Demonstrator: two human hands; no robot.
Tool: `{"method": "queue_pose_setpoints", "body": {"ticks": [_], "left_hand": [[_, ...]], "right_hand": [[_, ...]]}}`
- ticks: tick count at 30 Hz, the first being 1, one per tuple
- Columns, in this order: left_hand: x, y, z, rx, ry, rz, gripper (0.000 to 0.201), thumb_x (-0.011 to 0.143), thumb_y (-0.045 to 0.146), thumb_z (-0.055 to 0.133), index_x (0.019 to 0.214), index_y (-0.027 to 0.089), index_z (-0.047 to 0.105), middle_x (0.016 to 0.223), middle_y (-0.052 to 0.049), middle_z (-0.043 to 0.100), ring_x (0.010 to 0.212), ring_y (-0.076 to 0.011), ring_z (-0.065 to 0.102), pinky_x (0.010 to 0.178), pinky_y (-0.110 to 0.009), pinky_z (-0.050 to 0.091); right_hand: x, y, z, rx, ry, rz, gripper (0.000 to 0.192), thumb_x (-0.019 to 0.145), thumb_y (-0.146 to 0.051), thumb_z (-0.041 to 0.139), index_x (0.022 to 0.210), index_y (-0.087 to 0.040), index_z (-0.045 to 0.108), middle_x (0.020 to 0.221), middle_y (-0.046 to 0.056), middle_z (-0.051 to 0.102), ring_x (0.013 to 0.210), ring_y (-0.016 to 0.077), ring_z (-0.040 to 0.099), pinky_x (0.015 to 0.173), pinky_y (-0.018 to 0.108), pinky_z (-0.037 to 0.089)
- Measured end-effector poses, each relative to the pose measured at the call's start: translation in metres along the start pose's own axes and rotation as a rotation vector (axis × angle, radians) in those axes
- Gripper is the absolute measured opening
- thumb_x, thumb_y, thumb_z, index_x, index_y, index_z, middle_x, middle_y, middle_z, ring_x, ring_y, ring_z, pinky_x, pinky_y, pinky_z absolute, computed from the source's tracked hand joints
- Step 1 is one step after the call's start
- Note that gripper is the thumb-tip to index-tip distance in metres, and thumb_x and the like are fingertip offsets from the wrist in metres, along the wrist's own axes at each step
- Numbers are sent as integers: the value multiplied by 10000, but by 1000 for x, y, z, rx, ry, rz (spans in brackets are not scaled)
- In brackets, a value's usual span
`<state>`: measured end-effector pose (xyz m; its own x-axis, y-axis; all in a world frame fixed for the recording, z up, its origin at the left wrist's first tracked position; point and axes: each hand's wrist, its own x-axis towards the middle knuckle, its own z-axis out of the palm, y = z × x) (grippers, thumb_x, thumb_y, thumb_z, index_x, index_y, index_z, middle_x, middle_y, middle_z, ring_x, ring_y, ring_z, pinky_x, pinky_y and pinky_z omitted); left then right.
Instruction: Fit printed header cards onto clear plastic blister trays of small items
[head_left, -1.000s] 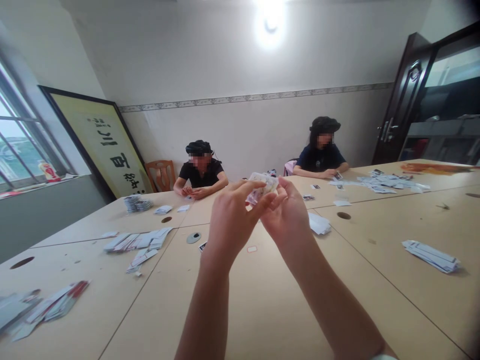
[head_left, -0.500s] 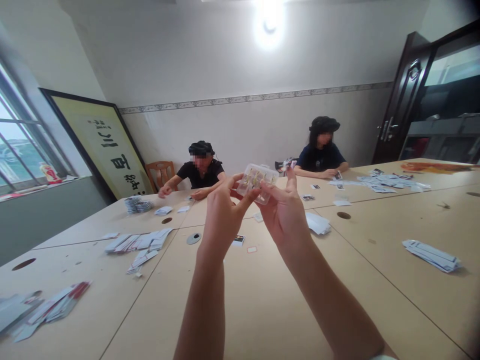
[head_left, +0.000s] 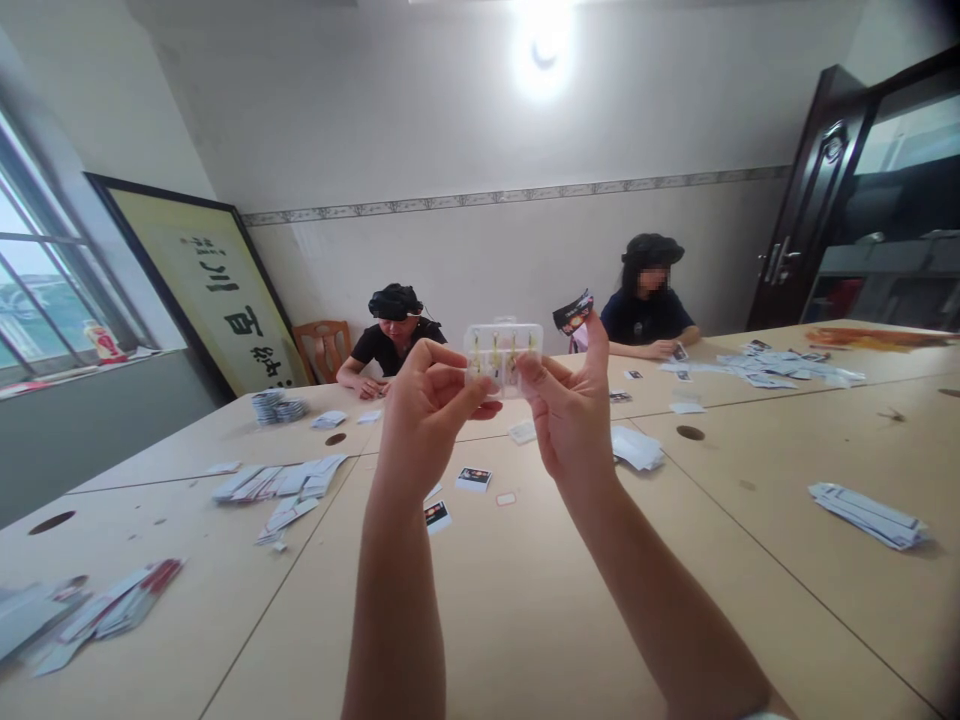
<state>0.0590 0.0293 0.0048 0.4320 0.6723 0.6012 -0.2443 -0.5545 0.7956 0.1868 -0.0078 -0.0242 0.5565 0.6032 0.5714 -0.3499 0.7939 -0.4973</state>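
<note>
Both my hands are raised in front of me and hold a small clear plastic blister pack (head_left: 502, 352) with several small yellowish items in a row. My left hand (head_left: 424, 415) pinches its left edge between thumb and fingers. My right hand (head_left: 568, 415) grips its right edge, and a small dark printed card (head_left: 573, 311) sticks up at that hand's raised fingertip. Below my hands, two small dark cards (head_left: 474, 478) lie on the beige table (head_left: 525, 590).
Piles of white cards lie at the left (head_left: 277, 485), far left (head_left: 90, 615), right (head_left: 870, 512) and middle (head_left: 636, 447). Two people in black (head_left: 394, 345) (head_left: 649, 312) sit at the far side. A framed calligraphy panel (head_left: 214, 300) leans on the wall; a dark door (head_left: 814, 200) stands at right.
My hands have risen and turned the clear pack upright, facing me. The dark card now sticks up at my right fingertip. Small cards have come into view on the table below.
</note>
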Motion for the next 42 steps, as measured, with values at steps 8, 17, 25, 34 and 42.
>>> {"method": "queue_pose_setpoints", "body": {"ticks": [8,17,25,34,42], "left_hand": [[-3,1,-8,86,-86,-31,373,833,315,787,864,211,431,803,2,721,738,-146,711,680,-249,613],[-8,9,-7,27,-164,15,257,873,335,743,1012,209,566,942,-28,707,866,-173,709,673,-251,635],[-3,1,-5,116,-64,58,198,914,360,681,942,210,554,856,-16,703,796,-143,685,658,-237,642],[3,-8,-14,359,58,-17,314,907,400,655,1146,205,595,826,-35,674,831,-195,702,600,-259,649],[-2,-5,-3,303,-107,-107,247,923,316,595,1163,266,559,1016,-63,655,903,-219,717,546,-264,652]], "right_hand": [[1,-3,-2,-80,-83,-46,1118,753,-239,832,1606,-323,116,736,-73,755,723,130,689,943,350,556],[-9,-15,4,-97,-111,-98,1110,780,-206,820,1602,-358,89,752,-62,763,672,141,695,799,333,592],[-6,-10,5,-131,-22,-86,967,805,-319,806,1529,-382,168,939,-5,768,928,180,737,942,400,550],[6,-17,-6,-30,298,-230,240,864,-345,635,1076,-308,527,1245,40,602,1152,217,651,897,397,548],[-5,-20,5,-105,220,-601,173,833,-103,628,875,-270,643,817,-37,541,681,127,635,744,332,557]]}}
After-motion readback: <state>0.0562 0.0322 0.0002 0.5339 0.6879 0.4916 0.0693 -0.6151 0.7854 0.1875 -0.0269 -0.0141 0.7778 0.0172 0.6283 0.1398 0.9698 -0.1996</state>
